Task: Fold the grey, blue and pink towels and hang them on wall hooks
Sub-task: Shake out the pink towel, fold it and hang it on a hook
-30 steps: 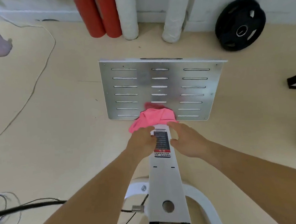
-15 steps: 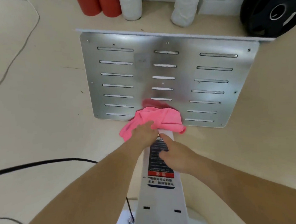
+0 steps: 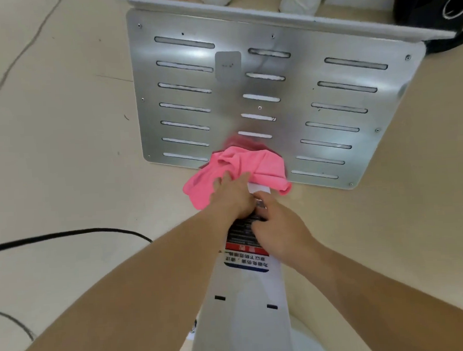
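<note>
Pink towel (image 3: 251,166) lies bunched, not folded, on the top end of the white column (image 3: 246,310), pushed against the lower edge of the slotted metal plate (image 3: 287,90). Its bulk runs roughly 9-to-3 across the column, with a loose lobe hanging toward 8 o'clock.

Left hand (image 3: 233,197): on the cloth, fingers reaching forward into it. Cannot tell whether they pinch a fold or only press.

Right hand (image 3: 279,229): just behind and beside the left hand, fingers bent, tips on the column's printed label (image 3: 243,256). No cloth in it.

Bearing: the towel sits at 12 o'clock from the left hand and touches it. From the right hand it is at 11 o'clock and close, not touching. The left hand is nearer and likely lifts.

A small square pad (image 3: 228,64) sits on the plate at 12 o'clock from the towel. It is possibly a hook mount, but this is unclear. Grey and blue towels are not in view.
</note>
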A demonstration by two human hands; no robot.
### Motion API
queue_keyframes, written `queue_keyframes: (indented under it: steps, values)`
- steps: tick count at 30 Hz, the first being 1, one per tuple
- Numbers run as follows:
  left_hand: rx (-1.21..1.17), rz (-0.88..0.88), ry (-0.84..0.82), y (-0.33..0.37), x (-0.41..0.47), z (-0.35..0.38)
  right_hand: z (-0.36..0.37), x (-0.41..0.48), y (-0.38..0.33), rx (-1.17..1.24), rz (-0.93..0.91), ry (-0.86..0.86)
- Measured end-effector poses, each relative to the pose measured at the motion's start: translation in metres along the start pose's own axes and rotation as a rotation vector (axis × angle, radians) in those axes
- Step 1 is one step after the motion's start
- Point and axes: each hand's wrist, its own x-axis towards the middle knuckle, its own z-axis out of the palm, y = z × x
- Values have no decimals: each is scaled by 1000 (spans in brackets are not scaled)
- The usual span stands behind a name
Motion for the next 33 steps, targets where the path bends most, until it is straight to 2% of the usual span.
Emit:
queue_keyframes:
  steps: [2, 4, 5, 7, 10, 11, 12, 14, 15, 16, 19, 21, 25, 28, 31, 33]
  values:
    - [40, -17, -59, 2, 13, 3, -1, 7, 3, -14, 5, 33]
    - [-19, 29, 16, 2, 13, 3, -6, 19, 5, -9, 31, 94]
    - [-111, 73, 78, 3, 5, 1, -11, 25, 5, 51, 54, 119]
    - [-438, 113, 127, 9, -20, -13, -20, 31, -1, 261, 142, 105]
    - [-837, 54, 0, 26, -63, -45, -34, 16, -12, 570, 292, 24]
    - [-944, 35, -67, 28, -77, -54, -36, 9, -15, 564, 326, 20]
    - [-1042, 15, -142, 29, -92, -62, -41, 1, -19, 412, 305, 42]
    - [-1114, -13, -238, 30, -122, -80, -56, -19, -35, -32, 164, 189]
    - [-1131, -8, -248, 29, -136, -89, -65, -30, -49, -94, 41, 249]
    - [-1173, 7, -242, 31, -151, -100, -76, -42, -64, -13, -49, 219]
    - [-1305, 150, -278, 43, -197, -146, -106, -82, -107, 456, -116, -188]
    - [-1216, 277, -296, 55, -225, -181, -132, -111, -130, 432, -161, -387]
    - [-847, 389, -273, 64, -291, -248, -185, -172, -188, 114, -221, -538]
    - [-773, 412, -232, 67, -344, -304, -208, -222, -223, -28, -252, -665]
    - [-564, 416, -235, 69, -398, -351, -224, -272, -251, -199, -289, -592]
    - [-309, 397, -85, 67, -430, -370, -237, -304, -261, -314, -299, -458]
